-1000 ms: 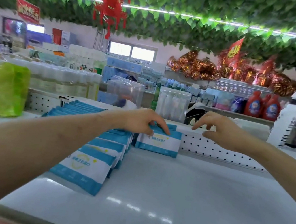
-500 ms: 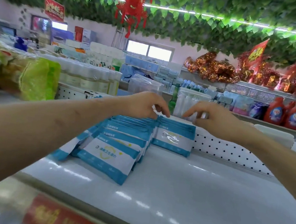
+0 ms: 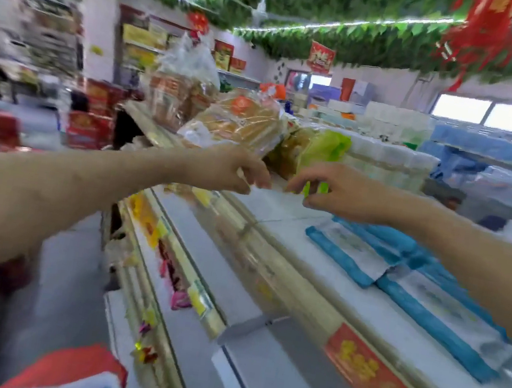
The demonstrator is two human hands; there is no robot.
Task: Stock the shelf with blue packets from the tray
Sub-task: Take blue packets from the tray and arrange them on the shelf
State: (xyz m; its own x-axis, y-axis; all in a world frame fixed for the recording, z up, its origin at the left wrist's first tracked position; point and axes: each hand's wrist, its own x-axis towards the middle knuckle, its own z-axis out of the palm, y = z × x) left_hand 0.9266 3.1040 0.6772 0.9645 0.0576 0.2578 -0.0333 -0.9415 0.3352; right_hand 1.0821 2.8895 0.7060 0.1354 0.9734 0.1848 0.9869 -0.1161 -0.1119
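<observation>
Several bread bags (image 3: 239,121) beyond blue packets (image 3: 355,255) on shelf (image 3: 279,209).

Blur smears the left hand (image 3: 235,170) and right hand (image 3: 340,189) — their grip unreadable; the right forearm hides part of the blue packets (image 3: 352,254) beneath.

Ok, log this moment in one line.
left hand empty | right hand empty | blue packets lying on shelf | red tray lower left

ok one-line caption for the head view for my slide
Left hand and right hand, both empty, hover over the white shelf beside stacked blue packets.
</observation>
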